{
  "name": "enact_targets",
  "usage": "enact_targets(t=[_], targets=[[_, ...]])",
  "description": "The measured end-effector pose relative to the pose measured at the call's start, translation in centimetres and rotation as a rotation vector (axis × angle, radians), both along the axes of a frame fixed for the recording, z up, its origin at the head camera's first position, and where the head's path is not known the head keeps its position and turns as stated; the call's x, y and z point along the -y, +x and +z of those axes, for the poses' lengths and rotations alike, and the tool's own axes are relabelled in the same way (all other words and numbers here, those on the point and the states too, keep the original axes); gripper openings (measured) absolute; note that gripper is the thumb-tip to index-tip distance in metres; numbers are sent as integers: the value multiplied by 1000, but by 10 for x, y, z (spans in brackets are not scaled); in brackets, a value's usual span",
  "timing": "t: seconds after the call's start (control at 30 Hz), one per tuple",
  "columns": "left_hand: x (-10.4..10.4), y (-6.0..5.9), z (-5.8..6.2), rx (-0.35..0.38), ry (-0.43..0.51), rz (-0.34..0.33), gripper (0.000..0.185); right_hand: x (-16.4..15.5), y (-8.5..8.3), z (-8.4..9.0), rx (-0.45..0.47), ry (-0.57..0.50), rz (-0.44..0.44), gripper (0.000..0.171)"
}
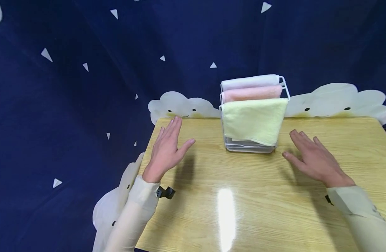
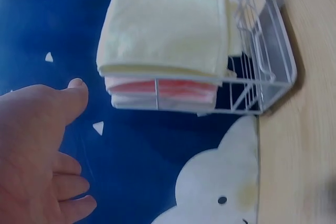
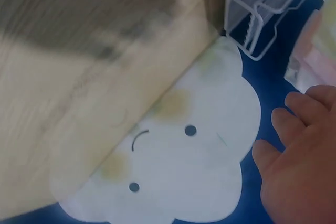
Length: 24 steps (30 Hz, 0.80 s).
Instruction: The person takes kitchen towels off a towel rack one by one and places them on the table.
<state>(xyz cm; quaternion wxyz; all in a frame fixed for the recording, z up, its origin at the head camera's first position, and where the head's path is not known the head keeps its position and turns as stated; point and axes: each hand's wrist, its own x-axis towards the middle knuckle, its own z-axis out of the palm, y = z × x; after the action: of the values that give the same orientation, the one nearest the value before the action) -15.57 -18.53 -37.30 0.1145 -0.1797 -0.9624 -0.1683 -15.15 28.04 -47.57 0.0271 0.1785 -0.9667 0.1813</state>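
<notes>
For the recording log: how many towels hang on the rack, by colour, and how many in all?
White towel: 1
Pink towel: 1
Yellow towel: 1
Total: 3 towels, all on the wire rack; both hands are open and hold nothing.

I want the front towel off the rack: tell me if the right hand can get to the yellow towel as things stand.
Probably yes. The right hand lies open beside the white wire rack, and nothing stands between it and the pale yellow towel hanging at the front.
</notes>
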Motion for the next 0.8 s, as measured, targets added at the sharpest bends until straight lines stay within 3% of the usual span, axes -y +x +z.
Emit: enact_targets(t=[0.37,0.6,0.8], targets=[[-34,-9,6,-53,101,-72,83,12,-7,-16,53,-13,3,83],[-50,-14,13,-141,163,-74,89,20,-13,-29,77,-18,18,83],[-63,-21,18,-237,269,-100,77,27,-16,-41,93,-46,20,84]])
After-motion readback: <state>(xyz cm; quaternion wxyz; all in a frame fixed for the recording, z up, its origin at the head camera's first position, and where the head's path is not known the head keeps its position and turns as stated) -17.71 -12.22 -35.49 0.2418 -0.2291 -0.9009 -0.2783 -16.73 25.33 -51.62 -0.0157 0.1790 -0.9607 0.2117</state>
